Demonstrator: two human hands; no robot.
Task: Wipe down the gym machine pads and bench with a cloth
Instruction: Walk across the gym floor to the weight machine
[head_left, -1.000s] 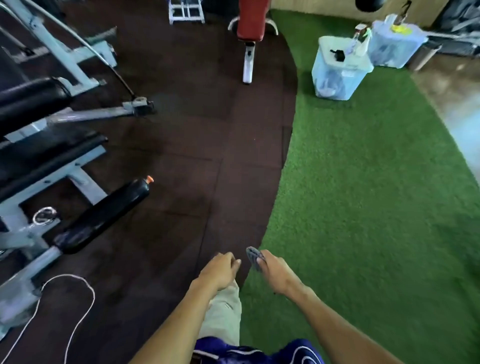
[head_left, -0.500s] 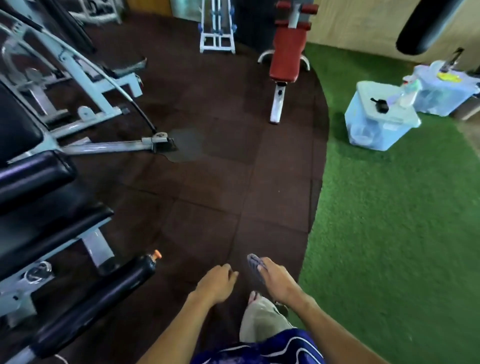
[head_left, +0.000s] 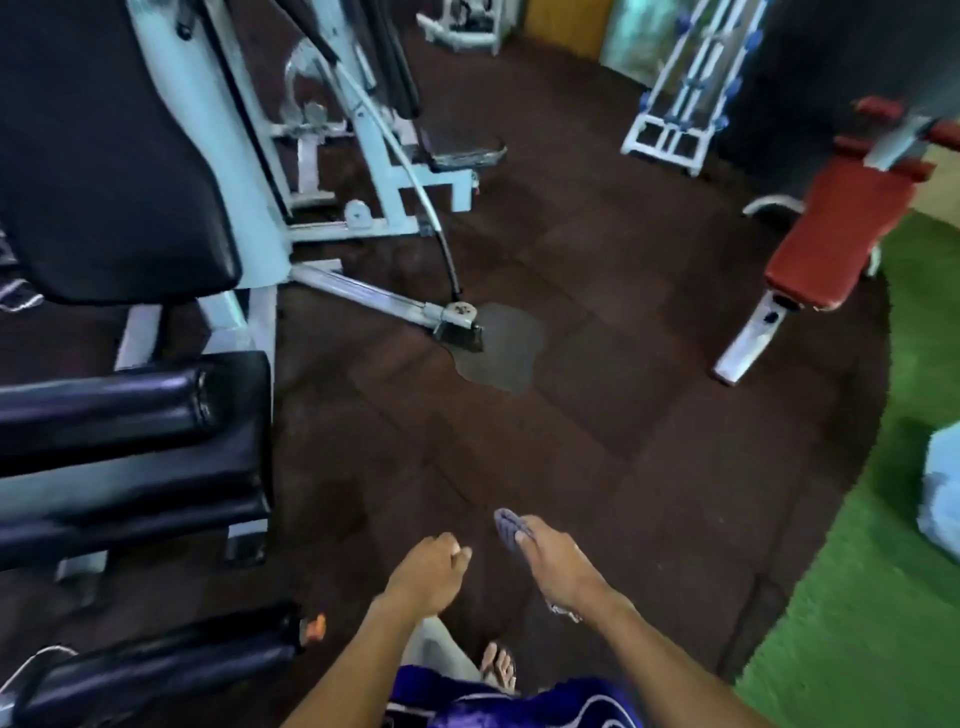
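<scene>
Now turned left since a second ago, black vinyl machine pads (head_left: 130, 457) close at left. Small grey-blue cloth (head_left: 508, 525) pinched in right hand (head_left: 558, 564); left hand (head_left: 428, 574) loosely fisted, empty. Red padded bench (head_left: 831, 239) far right. Open dark rubber floor (head_left: 597, 441) ahead; green turf edge (head_left: 883, 597) at right.

The place was a gym. A white steel weight machine (head_left: 358, 171) with black vinyl pads (head_left: 119, 447) stood on dark brown rubber floor tiles (head_left: 597, 441), a red padded bench (head_left: 826, 244) sat beside green artificial turf (head_left: 883, 597), and a white rack (head_left: 680, 98) stood behind.
</scene>
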